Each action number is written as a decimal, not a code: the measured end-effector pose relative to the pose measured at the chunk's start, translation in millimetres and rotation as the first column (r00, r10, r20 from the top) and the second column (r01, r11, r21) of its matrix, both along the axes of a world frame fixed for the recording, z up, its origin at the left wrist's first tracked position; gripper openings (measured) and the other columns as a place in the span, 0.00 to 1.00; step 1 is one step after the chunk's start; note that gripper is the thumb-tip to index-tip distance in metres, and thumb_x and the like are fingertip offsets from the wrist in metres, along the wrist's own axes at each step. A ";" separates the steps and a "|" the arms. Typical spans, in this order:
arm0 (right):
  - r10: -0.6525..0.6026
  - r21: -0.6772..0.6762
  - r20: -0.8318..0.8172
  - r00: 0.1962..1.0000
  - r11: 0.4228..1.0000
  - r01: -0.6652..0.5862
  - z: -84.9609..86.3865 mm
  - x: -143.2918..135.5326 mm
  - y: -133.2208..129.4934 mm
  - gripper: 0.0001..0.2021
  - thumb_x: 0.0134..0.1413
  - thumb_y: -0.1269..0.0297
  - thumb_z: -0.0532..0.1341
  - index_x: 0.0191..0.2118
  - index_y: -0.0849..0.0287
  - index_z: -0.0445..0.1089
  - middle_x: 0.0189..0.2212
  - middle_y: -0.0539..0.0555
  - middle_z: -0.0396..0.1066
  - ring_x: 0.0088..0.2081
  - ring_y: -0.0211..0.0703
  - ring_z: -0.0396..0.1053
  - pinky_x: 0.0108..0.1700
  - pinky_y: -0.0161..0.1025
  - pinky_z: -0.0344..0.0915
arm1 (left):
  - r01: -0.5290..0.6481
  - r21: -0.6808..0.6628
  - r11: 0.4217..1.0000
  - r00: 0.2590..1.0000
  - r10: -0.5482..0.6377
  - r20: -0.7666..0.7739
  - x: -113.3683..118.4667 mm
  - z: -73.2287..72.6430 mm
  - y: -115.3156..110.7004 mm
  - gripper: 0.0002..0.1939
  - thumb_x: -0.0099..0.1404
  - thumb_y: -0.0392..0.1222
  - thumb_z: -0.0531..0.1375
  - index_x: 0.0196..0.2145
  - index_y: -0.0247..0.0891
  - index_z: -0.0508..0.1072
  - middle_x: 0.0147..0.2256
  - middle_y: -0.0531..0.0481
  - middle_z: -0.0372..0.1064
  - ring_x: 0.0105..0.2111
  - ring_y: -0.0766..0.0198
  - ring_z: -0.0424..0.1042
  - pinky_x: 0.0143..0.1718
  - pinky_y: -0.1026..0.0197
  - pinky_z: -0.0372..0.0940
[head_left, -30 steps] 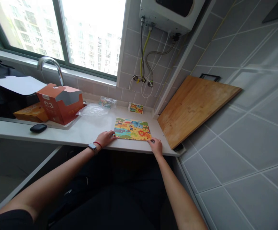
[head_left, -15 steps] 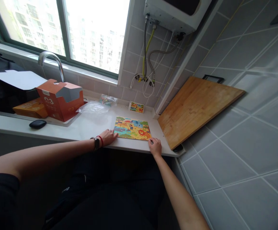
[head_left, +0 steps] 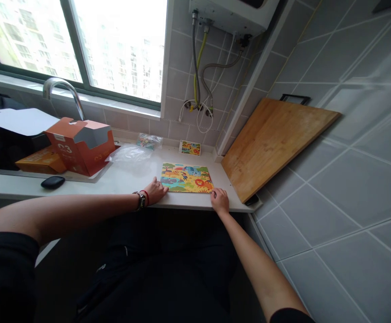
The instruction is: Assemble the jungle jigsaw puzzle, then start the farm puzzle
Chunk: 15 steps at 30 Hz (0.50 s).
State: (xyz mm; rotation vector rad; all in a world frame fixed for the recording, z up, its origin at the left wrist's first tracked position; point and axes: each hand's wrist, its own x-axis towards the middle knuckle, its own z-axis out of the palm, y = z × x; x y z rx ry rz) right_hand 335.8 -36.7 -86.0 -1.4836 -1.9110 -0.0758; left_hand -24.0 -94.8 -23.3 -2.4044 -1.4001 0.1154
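Note:
A colourful animal picture puzzle (head_left: 186, 178) lies flat on the white counter (head_left: 128, 183). At its lower left corner is my left hand (head_left: 156, 190), its fingers bent and touching the edge. My right hand (head_left: 219, 199) rests at the lower right corner with curled fingers; whether it grips the edge is too small to tell. Behind the puzzle, a small card (head_left: 190, 148) shows a similar picture. Clear plastic bags (head_left: 133, 153) lie to the left of the card.
An open red box (head_left: 82, 146), an orange box (head_left: 42, 160) and a black mouse-shaped object (head_left: 53, 182) are on the left, near the faucet (head_left: 63, 85). A wooden board (head_left: 276, 143) leans against the tiled wall at the right.
The camera view has shifted slightly. Both hands remain at the puzzle's lower corners, with the left hand's fingers more bent and its wrist turned a little.

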 end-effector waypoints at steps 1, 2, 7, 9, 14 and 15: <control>-0.003 0.001 0.003 1.000 1.000 0.003 -0.1 -0.1 0.1 0.15 0.63 0.69 0.55 0.43 0.58 0.80 0.44 0.61 0.80 0.46 0.53 0.71 0.52 0.45 0.66 | 0.000 0.002 1.000 1.000 0.000 -0.001 -0.9 0.2 -0.3 0.13 0.73 0.32 0.52 0.42 0.31 0.77 0.36 0.30 0.78 0.37 0.44 0.78 0.49 0.40 0.62; -0.004 0.001 0.007 1.000 1.000 0.004 -0.3 -0.1 0.1 0.15 0.62 0.69 0.54 0.43 0.58 0.80 0.44 0.61 0.80 0.46 0.53 0.71 0.52 0.45 0.66 | 0.000 0.005 1.000 1.000 0.000 0.000 -2.5 0.3 -0.6 0.14 0.74 0.33 0.51 0.43 0.31 0.77 0.37 0.29 0.78 0.37 0.43 0.77 0.47 0.40 0.63; -0.009 0.008 0.015 1.000 1.000 0.009 0.6 -1.1 -0.5 0.15 0.62 0.70 0.54 0.44 0.59 0.79 0.45 0.61 0.80 0.46 0.53 0.71 0.52 0.45 0.66 | 0.042 0.026 0.999 0.999 -0.042 -0.006 -19.7 4.5 -2.2 0.16 0.72 0.39 0.56 0.54 0.32 0.76 0.59 0.24 0.69 0.57 0.34 0.69 0.49 0.39 0.65; -0.011 0.015 0.009 1.000 1.000 0.010 1.6 -1.8 -1.1 0.14 0.61 0.70 0.55 0.43 0.59 0.79 0.44 0.61 0.80 0.46 0.53 0.71 0.51 0.45 0.66 | 0.072 0.019 0.997 0.997 -0.071 -0.030 -30.1 9.6 -0.5 0.23 0.72 0.43 0.58 0.61 0.35 0.72 0.66 0.27 0.61 0.64 0.33 0.62 0.54 0.37 0.64; -0.019 0.028 -0.014 1.000 0.999 0.020 2.3 -2.9 -1.4 0.13 0.60 0.71 0.56 0.42 0.59 0.78 0.43 0.61 0.79 0.45 0.54 0.71 0.50 0.46 0.67 | 0.140 -0.055 0.989 0.983 -0.145 -0.111 -57.0 33.8 22.7 0.30 0.75 0.51 0.56 0.69 0.36 0.64 0.69 0.30 0.58 0.69 0.37 0.57 0.63 0.37 0.59; -0.021 0.028 -0.016 1.000 0.999 0.021 2.3 -3.0 -1.3 0.13 0.59 0.71 0.57 0.42 0.59 0.79 0.43 0.61 0.79 0.45 0.54 0.71 0.50 0.46 0.67 | 0.150 -0.075 0.986 0.980 -0.158 -0.122 -61.5 40.4 31.1 0.30 0.74 0.51 0.56 0.69 0.37 0.64 0.70 0.31 0.57 0.70 0.38 0.56 0.65 0.38 0.57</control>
